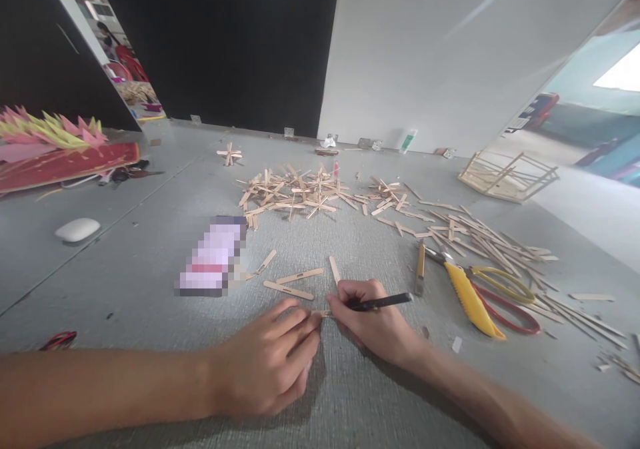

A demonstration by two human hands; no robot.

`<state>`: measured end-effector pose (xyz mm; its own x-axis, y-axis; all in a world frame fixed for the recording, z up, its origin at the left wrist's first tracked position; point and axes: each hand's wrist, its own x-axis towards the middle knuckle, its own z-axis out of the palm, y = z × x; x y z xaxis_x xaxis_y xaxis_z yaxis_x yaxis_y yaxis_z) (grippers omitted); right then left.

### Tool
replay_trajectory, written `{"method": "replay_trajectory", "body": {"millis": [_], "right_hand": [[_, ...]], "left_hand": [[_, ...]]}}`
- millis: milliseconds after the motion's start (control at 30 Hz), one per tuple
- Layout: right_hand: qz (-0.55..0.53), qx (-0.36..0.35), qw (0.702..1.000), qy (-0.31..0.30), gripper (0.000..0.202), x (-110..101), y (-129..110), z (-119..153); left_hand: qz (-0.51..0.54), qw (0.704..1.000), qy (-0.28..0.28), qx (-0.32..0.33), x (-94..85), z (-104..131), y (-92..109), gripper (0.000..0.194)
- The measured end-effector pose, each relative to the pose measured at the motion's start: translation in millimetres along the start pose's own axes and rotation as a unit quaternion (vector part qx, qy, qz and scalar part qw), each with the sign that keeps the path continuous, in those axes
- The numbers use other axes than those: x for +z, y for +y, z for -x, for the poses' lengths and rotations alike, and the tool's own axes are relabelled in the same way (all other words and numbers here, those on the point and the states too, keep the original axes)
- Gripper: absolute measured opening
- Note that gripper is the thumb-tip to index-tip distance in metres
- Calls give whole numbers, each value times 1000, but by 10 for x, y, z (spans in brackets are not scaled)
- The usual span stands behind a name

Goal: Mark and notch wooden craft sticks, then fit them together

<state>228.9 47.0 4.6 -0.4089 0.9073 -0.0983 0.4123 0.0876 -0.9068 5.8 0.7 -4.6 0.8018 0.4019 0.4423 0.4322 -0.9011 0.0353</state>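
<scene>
My right hand [373,316] is closed around a black pen-like tool [383,302], its tip hidden by the fingers. Just left of it, my left hand [273,362] has its fingers pressed together on a small wooden stick [326,314] lying on the grey table. Only a short part of that stick shows between the two hands. Beyond the fingers lie two sticks with slots, one above the other [300,276] [289,290], and a plain-looking stick [334,270] stands out past my right hand. Another slotted stick [266,262] lies farther left.
A phone with a blurred screen [213,256] lies left. Piles of sticks [300,192] spread behind. At right are a craft knife [420,269], a yellow cutter [473,299], pliers [510,309], long strips [490,242] and a stick frame [507,177]. A white mouse [78,230] is far left.
</scene>
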Motion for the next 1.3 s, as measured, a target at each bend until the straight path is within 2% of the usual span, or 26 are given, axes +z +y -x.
{"method": "replay_trajectory", "body": {"millis": [467,667,967,1167,1300], "right_hand": [[13,-12,1000,9,44,5,23,-6],[21,-36,999,4,42,-7,44,4],[45,-76,996,14,43,-25,133,-14],[22,-74,997,9,42,-48,121,5],[-1,-70,997,23,42,-65,94,15]], "left_hand": [[-2,1000,-14,2,-13,-2,-20,29],[-4,1000,1,8,-8,-5,-26,30],[0,1000,-7,7,-7,-21,-37,27],[-35,999,-2,14,-14,-17,-1,29],[-46,999,-16,-6,-82,-45,-13,24]]}}
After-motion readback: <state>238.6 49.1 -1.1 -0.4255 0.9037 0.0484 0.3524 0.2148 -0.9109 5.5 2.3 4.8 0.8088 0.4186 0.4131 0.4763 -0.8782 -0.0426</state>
